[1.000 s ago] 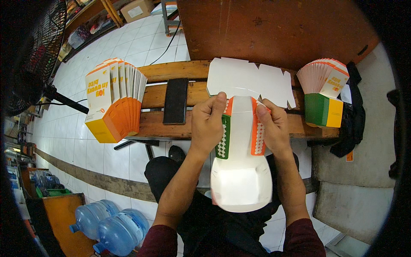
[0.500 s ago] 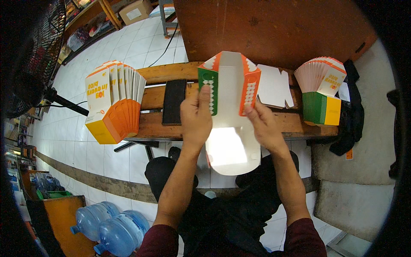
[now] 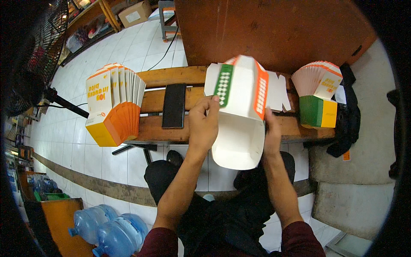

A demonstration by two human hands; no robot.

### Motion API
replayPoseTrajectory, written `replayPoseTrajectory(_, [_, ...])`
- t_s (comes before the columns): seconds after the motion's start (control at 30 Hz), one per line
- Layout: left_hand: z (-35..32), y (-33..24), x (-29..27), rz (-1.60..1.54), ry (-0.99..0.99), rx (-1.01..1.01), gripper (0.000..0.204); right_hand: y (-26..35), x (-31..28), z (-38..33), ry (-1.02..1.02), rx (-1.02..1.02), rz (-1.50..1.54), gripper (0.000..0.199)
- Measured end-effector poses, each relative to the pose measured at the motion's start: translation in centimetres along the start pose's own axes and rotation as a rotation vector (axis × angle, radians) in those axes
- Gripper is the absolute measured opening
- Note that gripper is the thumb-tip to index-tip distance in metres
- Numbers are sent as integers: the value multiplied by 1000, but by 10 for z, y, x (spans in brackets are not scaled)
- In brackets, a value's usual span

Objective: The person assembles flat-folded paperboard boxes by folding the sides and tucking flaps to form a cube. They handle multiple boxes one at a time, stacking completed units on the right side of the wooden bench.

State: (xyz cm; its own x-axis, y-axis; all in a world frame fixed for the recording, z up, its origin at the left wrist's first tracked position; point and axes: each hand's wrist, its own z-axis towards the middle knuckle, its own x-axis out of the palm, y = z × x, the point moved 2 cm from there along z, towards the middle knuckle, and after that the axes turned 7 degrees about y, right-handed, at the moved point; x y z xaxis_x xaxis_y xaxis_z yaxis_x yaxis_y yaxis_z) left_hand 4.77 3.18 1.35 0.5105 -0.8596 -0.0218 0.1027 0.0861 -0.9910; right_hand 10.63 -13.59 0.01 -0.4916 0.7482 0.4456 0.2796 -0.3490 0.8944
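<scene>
Over the bench I hold a paper food box (image 3: 238,147), its white inside facing me. Its sides stand up around a rounded front wall, and green and orange strips with white patterns run along the far part. My left hand (image 3: 204,125) pinches the left side by the green strip, thumb and fingers closed on the card. Against the right wall, below the orange strip, rests my right hand (image 3: 272,133); it is slightly blurred and some fingers are hidden behind the box. Flat white card pieces (image 3: 277,92) lie on the bench behind the box.
The slatted wooden bench (image 3: 167,73) carries a black phone (image 3: 174,106), a left stack of nested boxes (image 3: 114,103) and a right stack (image 3: 317,96). A black fan (image 3: 43,55) stands at the left. Large blue water bottles (image 3: 120,235) lie on the floor at lower left.
The box has gone from an opened-out shape to one with raised walls and a folded-up rounded front. My right hand has shifted down along its right side.
</scene>
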Motion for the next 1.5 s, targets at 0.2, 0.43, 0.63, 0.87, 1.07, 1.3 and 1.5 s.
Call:
replayPoseTrajectory(0.2, [0, 1, 12, -89, -60, -26, 25, -55, -12, -56, 231, 39, 301, 69])
replayPoseTrajectory(0.43, [-8, -5, 35, 226, 480, 50, 29, -66, 4, -83, 7, -152, 766, 64])
replayPoseTrajectory(0.63, [-10, -22, 37, -20, 472, 107, 52, -22, -13, -88, -205, -425, 514, 70])
replayPoseTrajectory(0.87, [-9, -33, 4, -17, 485, 107, 49, 124, -121, -83, -905, -999, -1096, 75])
replayPoseTrajectory(1.07, [-10, -31, 6, -21, 469, 101, 38, 128, -195, -2, -723, -318, -2119, 57])
replayPoseTrajectory(1.3, [-6, -31, -1, 57, 453, 146, 33, 140, -245, 30, -593, -236, -1589, 50])
replayPoseTrajectory(1.5, [-2, -32, 0, 21, 481, 99, 32, 113, -259, 14, -620, -290, -1911, 60])
